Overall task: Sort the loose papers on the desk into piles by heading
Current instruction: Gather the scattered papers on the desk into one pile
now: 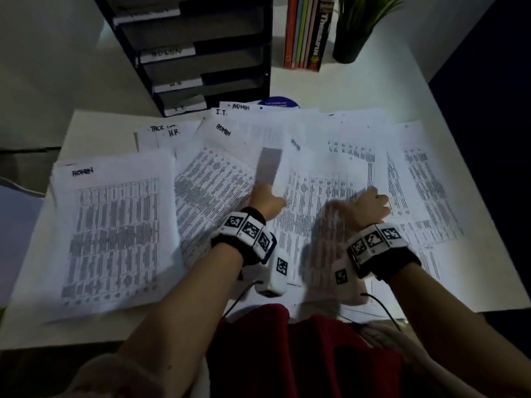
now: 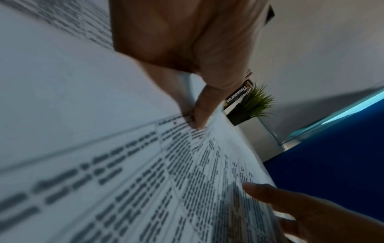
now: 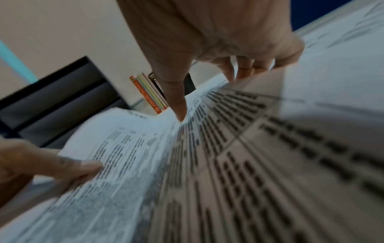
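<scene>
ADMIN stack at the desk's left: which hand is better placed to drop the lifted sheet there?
Left, probably. The left hand already pinches the lifted sheet at its left edge and is nearer the ADMIN stack. The right hand holds the far side and would have to cross over.

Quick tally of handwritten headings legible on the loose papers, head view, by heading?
ADMIN: 3, on the left pile, a middle sheet and a far sheet
I.T.: 1
H.R.: 1
Total: 5 legible; a further heading beside H.R. is partly covered, and other sheets hide theirs.
</scene>
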### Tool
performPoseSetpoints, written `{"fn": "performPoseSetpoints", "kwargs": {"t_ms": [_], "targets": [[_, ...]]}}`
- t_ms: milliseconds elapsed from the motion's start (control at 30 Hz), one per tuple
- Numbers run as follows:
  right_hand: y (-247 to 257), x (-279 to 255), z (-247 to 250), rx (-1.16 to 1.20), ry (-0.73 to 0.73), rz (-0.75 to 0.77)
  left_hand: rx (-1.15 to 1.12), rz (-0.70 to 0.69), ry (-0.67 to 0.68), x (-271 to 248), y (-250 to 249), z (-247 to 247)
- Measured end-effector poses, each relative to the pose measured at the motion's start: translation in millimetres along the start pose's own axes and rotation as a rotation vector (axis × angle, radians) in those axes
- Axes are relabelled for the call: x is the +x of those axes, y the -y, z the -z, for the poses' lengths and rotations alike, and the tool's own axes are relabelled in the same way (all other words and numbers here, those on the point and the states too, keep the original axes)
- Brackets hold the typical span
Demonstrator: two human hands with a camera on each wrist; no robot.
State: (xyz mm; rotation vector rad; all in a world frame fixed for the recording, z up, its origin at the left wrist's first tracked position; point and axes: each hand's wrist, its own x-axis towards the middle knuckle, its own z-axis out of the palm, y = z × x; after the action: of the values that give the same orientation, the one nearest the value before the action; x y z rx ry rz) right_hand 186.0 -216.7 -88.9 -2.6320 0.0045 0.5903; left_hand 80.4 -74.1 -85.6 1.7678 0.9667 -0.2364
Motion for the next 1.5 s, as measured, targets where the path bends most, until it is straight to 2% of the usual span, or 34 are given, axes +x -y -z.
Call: {"fn": "performPoseSetpoints", "kwargs": {"t_ms": [100,167,267,333,400,500,567,667,733,900,1000,1167,1367,1433,1500], "targets": [[-1,20,8,0.186,0.004,0.013,-0.079,-0.124,0.020,-9,-20,7],[3,31,12,0.330,0.011,0.016,-0.131,-0.181,-0.029,-15,-28,25],[23,30,14,0.654,0.187,0.118,-0.206,-0.183,-0.152,-11,-27,66],[43,23,9,0.751,0.317,0.161,-0.198,-0.173,-0.237,0,-20,94],[58,18,-6,0.699,0.317,0.157,-0.119,-0.128,-0.321,18,-8,118],[69,11,-33,0.549,0.202,0.131,0.060,-0.049,-0.431,48,9,145],[69,5,-45,0.429,0.141,0.097,0.196,0.033,-0.429,63,15,157],[66,-3,-52,0.359,0.079,0.082,0.425,0.171,-0.324,74,17,159],[65,-2,-54,0.375,0.063,0.064,0.466,0.178,-0.290,79,19,154],[62,6,-56,0.515,0.086,0.017,0.329,0.021,-0.374,86,24,142],[65,4,-56,0.635,0.132,0.029,0.074,-0.068,-0.458,85,18,136],[77,12,-52,0.784,0.182,0.068,-0.175,-0.155,-0.811,89,6,136],[91,18,-40,0.822,0.290,0.161,-0.282,-0.193,-0.781,90,-16,136],[96,21,-23,0.753,0.206,0.224,-0.295,-0.136,-0.742,91,-14,133],[94,30,-2,0.522,0.062,0.284,-0.316,-0.048,-0.658,93,-5,129]]}}
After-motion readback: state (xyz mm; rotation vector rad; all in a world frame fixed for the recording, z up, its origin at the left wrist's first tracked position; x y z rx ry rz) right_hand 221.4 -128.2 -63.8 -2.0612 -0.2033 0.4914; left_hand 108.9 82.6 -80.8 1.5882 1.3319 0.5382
